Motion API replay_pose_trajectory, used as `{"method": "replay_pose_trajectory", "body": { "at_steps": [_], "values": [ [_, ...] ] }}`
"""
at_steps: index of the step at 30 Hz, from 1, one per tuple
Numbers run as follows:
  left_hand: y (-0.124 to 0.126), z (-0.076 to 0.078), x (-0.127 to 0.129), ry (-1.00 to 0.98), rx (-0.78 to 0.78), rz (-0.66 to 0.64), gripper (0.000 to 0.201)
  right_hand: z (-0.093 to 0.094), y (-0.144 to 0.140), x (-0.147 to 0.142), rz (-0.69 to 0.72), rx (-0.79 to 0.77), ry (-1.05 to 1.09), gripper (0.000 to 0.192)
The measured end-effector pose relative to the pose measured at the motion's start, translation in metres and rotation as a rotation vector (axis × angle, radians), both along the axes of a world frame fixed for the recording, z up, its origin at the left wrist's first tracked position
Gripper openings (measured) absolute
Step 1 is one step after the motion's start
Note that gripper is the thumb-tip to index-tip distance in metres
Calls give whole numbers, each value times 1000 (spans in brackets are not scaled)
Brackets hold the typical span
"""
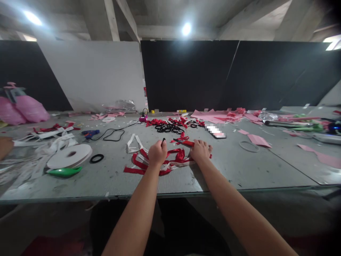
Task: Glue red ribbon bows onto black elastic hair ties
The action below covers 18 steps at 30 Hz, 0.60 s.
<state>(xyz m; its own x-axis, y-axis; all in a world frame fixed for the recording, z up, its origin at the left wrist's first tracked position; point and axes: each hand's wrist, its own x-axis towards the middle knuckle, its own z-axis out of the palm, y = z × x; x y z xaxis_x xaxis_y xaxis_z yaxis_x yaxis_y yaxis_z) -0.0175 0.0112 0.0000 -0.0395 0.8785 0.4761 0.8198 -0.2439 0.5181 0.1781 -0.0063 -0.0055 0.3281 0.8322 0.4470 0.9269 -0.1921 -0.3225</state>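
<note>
My left hand (157, 153) is closed in a fist around a small black object (163, 140) that sticks up from it; what it is I cannot tell. My right hand (200, 150) rests palm down on a pile of red ribbon strips (149, 164), fingers on a red ribbon piece (186, 143). Both hands are near the middle of the grey table (170, 181). Behind them lie several black rings (170, 128) mixed with red bows (183, 122). White ribbon loops (134, 144) lie just left of my left hand.
A white ribbon roll (69, 155), a black ring (96, 158) and a green object (64, 171) lie at the left. A blue glue gun (90, 133) with black cord sits behind. Pink paper scraps (213, 116) and a white ring (247, 146) lie right. Another person's hand (4, 146) shows at far left.
</note>
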Motion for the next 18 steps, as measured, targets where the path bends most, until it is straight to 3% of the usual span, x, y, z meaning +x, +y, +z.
{"method": "replay_pose_trajectory", "body": {
  "at_steps": [3, 6, 12, 18],
  "values": [
    [0, 1, 0, -10, -4, 20, 37, -2, 4, 5, 15, -50, 14, 24],
    [-2, 3, 1, -25, -9, 38, 34, 3, 5, 5, 18, -12, 32, 31],
    [-5, 7, 0, -93, -24, 67, 34, 11, 4, 16, -212, 42, 146, 32],
    [-7, 8, 1, -205, -39, 37, 30, 7, 8, 30, -322, -14, 227, 27]
  ]
}}
